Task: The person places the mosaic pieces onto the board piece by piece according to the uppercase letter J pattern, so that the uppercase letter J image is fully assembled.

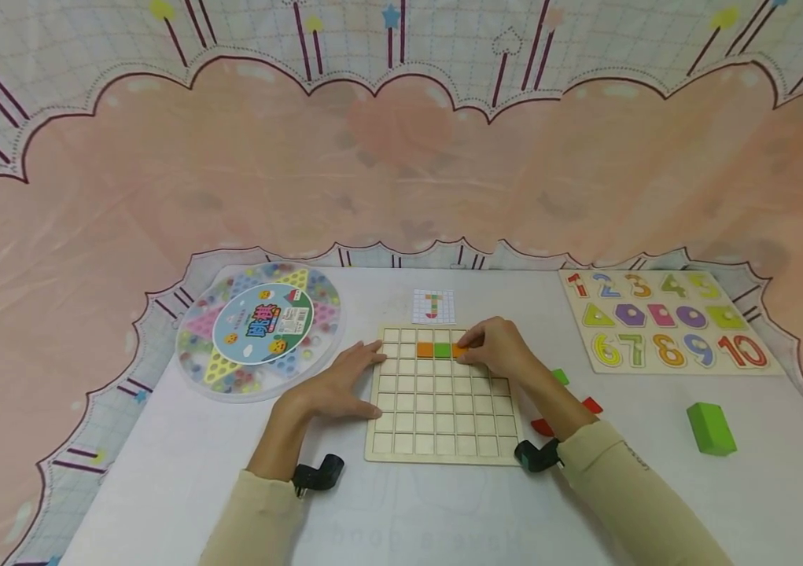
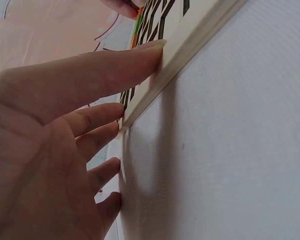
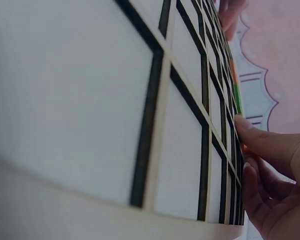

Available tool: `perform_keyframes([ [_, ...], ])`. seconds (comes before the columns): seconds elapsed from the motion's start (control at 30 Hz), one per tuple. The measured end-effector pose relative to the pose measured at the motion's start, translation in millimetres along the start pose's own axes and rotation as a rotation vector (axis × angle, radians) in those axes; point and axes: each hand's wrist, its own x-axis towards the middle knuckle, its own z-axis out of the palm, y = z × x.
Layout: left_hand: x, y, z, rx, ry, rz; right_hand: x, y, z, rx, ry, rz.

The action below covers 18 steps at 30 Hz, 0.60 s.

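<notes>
A wooden grid board (image 1: pixel 443 450) lies flat on the table. In its second row sit an orange tile (image 1: pixel 425 350) and a green tile (image 1: pixel 443 350), side by side. At the right end of that short line, my right hand (image 1: pixel 503 350) pinches another orange tile (image 1: pixel 459 351) between thumb and fingertips, partly covering it. My left hand (image 1: pixel 337 387) rests along the board's left edge, fingers spread and thumb apart; the left wrist view shows the thumb (image 2: pixel 115 67) touching the rim. Just behind the board lies a small pattern card (image 1: pixel 433 306) with a hook-shaped coloured figure.
Loose red and green pieces (image 1: pixel 591 405) lie right of the board, partly behind the right forearm. A green block (image 1: pixel 711 429) stands farther right. At the back are a number puzzle board (image 1: pixel 670 318) and a round marble game case (image 1: pixel 259 330).
</notes>
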Motion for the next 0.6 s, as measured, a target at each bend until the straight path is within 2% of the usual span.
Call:
perform_keyframes([
  [0.4,-1.7,-0.1,-0.9,-0.005,0.004,-0.005,2.8,-2.5,0.3,-0.014,-0.021,0.001],
  [0.6,-0.6,-1.8,-1.2,-0.010,0.002,0.004,1.2,-3.1,-8.8,-0.007,-0.107,0.053],
])
